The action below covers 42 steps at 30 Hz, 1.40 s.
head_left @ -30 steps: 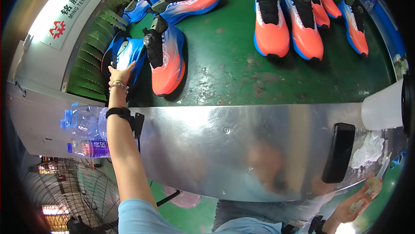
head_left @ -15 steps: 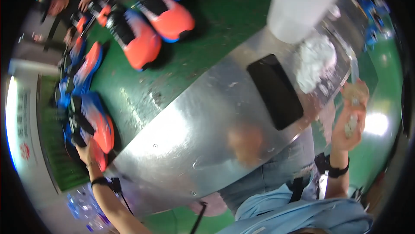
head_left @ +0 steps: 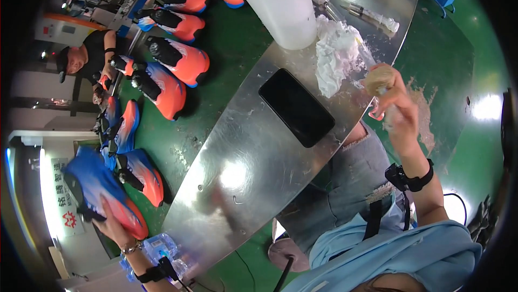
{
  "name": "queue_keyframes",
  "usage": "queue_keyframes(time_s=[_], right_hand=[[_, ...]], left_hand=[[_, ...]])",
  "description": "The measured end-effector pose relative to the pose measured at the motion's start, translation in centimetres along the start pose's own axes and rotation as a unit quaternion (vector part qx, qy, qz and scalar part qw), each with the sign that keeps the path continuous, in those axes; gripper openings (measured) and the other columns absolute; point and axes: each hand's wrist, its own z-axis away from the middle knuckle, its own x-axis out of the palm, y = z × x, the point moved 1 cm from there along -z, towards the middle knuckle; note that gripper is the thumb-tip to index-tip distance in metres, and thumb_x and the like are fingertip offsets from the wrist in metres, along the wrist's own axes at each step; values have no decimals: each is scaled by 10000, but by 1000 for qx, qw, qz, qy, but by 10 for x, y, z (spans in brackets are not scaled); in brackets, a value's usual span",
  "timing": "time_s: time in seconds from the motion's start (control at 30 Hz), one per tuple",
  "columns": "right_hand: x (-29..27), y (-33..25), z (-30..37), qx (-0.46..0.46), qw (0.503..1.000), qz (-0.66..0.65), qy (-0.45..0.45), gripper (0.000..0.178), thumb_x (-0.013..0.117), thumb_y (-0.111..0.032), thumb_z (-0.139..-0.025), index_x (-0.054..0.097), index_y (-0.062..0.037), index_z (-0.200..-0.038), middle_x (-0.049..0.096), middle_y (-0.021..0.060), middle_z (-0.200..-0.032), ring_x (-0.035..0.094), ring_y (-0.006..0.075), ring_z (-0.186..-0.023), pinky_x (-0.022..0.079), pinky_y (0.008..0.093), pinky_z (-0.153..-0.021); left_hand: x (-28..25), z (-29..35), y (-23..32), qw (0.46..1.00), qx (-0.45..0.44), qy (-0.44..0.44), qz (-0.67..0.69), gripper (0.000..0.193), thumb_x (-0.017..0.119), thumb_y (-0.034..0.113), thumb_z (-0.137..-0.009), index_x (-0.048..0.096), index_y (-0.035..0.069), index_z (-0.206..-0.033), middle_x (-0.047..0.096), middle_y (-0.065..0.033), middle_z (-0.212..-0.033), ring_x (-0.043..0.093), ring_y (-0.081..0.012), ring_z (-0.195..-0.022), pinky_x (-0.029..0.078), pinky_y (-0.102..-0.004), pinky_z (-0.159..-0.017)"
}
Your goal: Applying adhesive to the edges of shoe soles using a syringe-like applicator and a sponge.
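My left hand (head_left: 114, 226) is closed on the lower side of a blue and orange sports shoe (head_left: 100, 184) with black lacing, raised in front of the other shoes at the left. My right hand (head_left: 398, 106) hovers by the metal table's right edge, its fingers curled round a tan rounded lump (head_left: 379, 78). A clear slender tube (head_left: 365, 50) points from the lump toward the table; its exact kind is unclear. Beside it lies crumpled white paper (head_left: 335, 57).
A black phone (head_left: 297, 107) lies on the metal table (head_left: 259, 146). Behind stand a white translucent container (head_left: 286, 11) and syringe-like tools (head_left: 372, 16). Several shoes (head_left: 162, 90) line the green surface. A co-worker (head_left: 86, 57) handles a shoe at the far left. Plastic bottles (head_left: 159, 249) stand near my left forearm.
My left hand has lifted the shoe off the row at the left. My right hand has come in closer to the table with the tan lump. The whole view has shifted.
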Motion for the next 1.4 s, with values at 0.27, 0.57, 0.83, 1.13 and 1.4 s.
queue_keyframes(time_s=[0.27,0.57,0.83,1.13,1.4], right_hand=[[-14,-7,15,15,998,65,-20,434,450,-434,-844,527,-25,-722,434,230,-1156,437,290,-1035,346,379,-871],[-15,-9,9,21,1000,-3,18,412,432,-440,-814,545,-60,-703,498,224,-1073,442,313,-1042,352,397,-897],[-9,-4,18,65,995,-44,54,488,415,-497,-824,491,-33,-697,371,268,-1182,437,342,-1051,386,460,-877],[17,-81,-2,12,947,-317,-43,432,439,-480,-809,498,-75,-670,373,206,-1127,439,349,-981,319,494,-885],[63,-124,-23,-47,798,-556,-228,411,566,-480,-782,482,-102,-643,410,152,-1005,521,310,-807,444,381,-632]], left_hand=[[115,73,139,774,301,-557,-7,635,826,227,-503,563,45,-1052,605,-60,-1018,571,-199,-938,406,-368,-905],[149,45,68,789,316,-527,11,695,700,131,-710,355,103,-1312,393,-106,-1334,396,-256,-1216,294,-380,-1013],[214,85,27,786,-315,-449,286,649,469,563,-834,464,19,-1188,594,-48,-870,563,-107,-774,458,-231,-667],[132,113,164,843,143,-291,430,451,612,277,-783,467,-15,-1094,543,-55,-953,516,-107,-853,436,-247,-753],[81,140,205,757,436,-276,400,726,792,415,-544,510,-44,-1031,594,-123,-953,602,-176,-774,486,-272,-679]])
